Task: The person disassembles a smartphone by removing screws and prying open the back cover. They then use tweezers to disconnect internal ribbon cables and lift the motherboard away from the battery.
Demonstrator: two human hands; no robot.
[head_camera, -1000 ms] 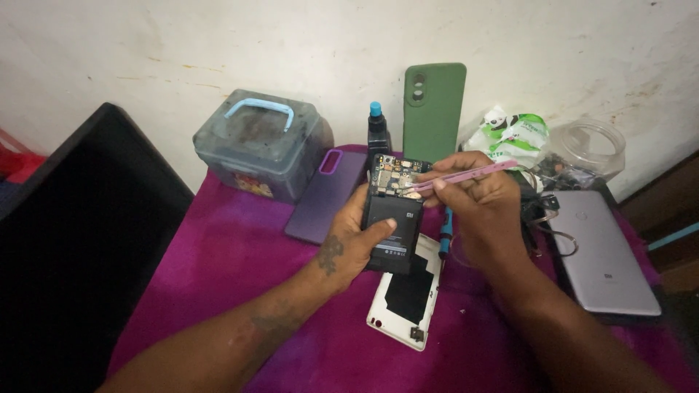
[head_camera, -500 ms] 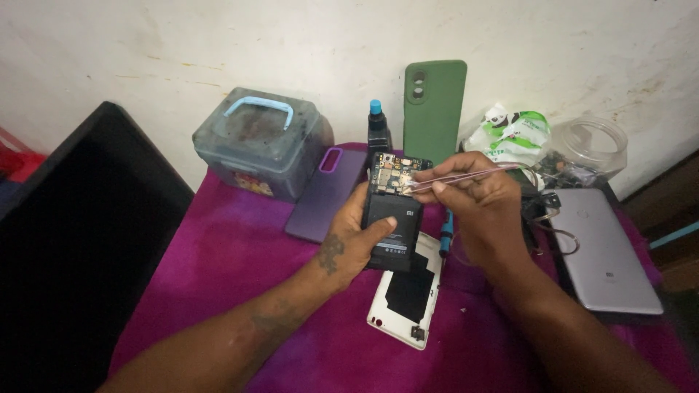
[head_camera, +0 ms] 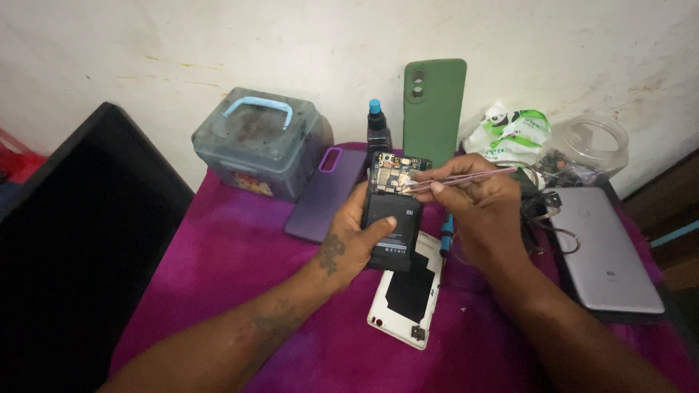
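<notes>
Little has shifted since the earlier frames: the tweezers [head_camera: 466,177] have dropped from a raised slant to nearly level, their tips now at the circuit board of the opened phone [head_camera: 393,211], which stays just right of centre.

The left hand [head_camera: 357,244] cradles the phone from behind at about 7 o'clock of it, thumb pressed on the black battery face, the other fingers hidden behind the body. The right hand [head_camera: 477,207] comes in from 3 o'clock, thumb and forefinger pinching the pink-tinted tweezers together; its remaining fingers curl under and are hard to tell apart. What the tips grip, if anything, is too small to make out.

Below the phone, at 6 o'clock, a white back cover [head_camera: 408,298] lies inside-up on the magenta cloth [head_camera: 218,255], partly hidden by the phone. A blue-handled tool [head_camera: 446,231] shows only as a sliver between the hands. At 10 o'clock lies a purple case [head_camera: 326,195], beyond it a grey lidded box [head_camera: 255,142]. At 12 o'clock a dark bottle with a blue cap [head_camera: 376,127] and a green case [head_camera: 435,109] lean on the wall. A silver device [head_camera: 608,251] lies at 3 o'clock, its lower edge cut by the forearm.
</notes>
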